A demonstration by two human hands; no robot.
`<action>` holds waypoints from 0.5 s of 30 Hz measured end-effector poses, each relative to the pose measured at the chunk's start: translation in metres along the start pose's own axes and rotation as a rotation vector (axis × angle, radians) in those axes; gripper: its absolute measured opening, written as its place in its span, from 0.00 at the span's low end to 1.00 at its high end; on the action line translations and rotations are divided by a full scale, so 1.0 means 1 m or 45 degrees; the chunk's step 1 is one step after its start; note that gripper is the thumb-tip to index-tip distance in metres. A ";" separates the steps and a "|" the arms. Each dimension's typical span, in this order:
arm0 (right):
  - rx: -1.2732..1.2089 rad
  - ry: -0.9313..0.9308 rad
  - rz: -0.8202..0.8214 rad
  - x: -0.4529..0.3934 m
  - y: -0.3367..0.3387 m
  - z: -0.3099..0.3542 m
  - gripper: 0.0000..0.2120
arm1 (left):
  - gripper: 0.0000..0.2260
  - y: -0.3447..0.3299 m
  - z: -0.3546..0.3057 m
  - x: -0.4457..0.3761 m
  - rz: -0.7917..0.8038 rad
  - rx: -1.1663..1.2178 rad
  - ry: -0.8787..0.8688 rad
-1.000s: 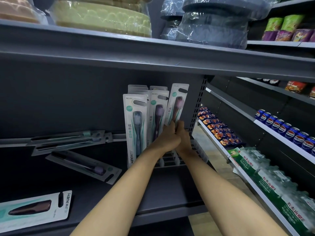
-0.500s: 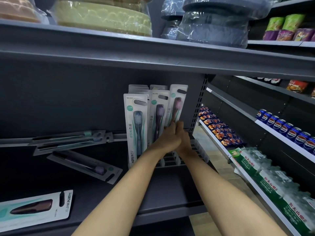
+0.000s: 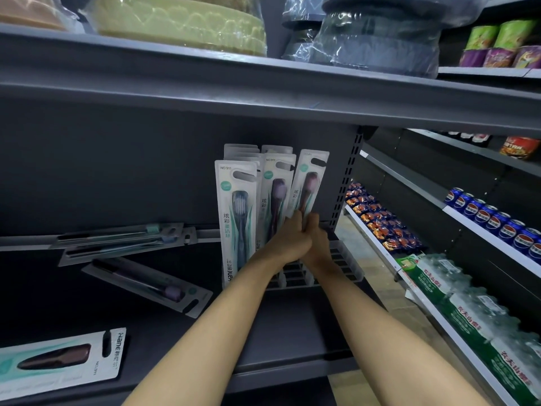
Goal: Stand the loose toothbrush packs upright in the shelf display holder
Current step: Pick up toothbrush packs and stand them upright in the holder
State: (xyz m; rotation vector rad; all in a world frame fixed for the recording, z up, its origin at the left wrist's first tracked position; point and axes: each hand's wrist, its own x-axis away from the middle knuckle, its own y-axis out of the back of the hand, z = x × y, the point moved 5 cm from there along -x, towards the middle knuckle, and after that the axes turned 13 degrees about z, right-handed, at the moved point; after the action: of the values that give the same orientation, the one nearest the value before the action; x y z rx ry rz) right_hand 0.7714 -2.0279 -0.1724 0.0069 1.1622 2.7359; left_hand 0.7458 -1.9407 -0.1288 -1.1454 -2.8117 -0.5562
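Observation:
Several toothbrush packs stand upright in a clear slotted display holder (image 3: 347, 266) at the right end of a dark shelf (image 3: 278, 326). The rightmost pack (image 3: 308, 183), with a brown brush, leans slightly right. My left hand (image 3: 288, 243) and my right hand (image 3: 317, 241) press together on its lower part, both gripping it. A tall front pack (image 3: 237, 218) with a blue brush stands to the left of my hands. Loose packs lie flat on the shelf: two at the back left (image 3: 117, 238), a purple one (image 3: 146, 282), and one at the near left (image 3: 61, 361).
An upper shelf (image 3: 263, 92) overhangs closely, carrying wrapped green and grey round items. To the right, a neighbouring rack holds blue cans (image 3: 497, 221), snack bags (image 3: 380, 224) and packs of bottled water (image 3: 468, 315). A perforated upright post (image 3: 348, 183) stands just right of the holder.
The rightmost pack has settled slightly lower and more upright in the holder. Both hands stay on it with almost no shift.

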 end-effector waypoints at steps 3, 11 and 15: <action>0.008 -0.009 0.006 -0.003 -0.002 -0.001 0.10 | 0.19 0.000 0.001 -0.001 0.010 -0.009 0.002; 0.017 -0.018 0.028 -0.004 -0.002 0.000 0.10 | 0.24 0.000 0.000 0.000 -0.006 -0.016 0.032; 0.054 -0.034 0.056 -0.006 -0.005 -0.001 0.11 | 0.25 -0.001 -0.002 0.002 -0.021 -0.027 0.049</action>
State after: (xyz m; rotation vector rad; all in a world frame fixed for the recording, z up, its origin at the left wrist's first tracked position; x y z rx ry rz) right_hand 0.7778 -2.0267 -0.1762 0.0753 1.2272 2.7390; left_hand 0.7440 -1.9411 -0.1265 -1.1045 -2.7918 -0.6041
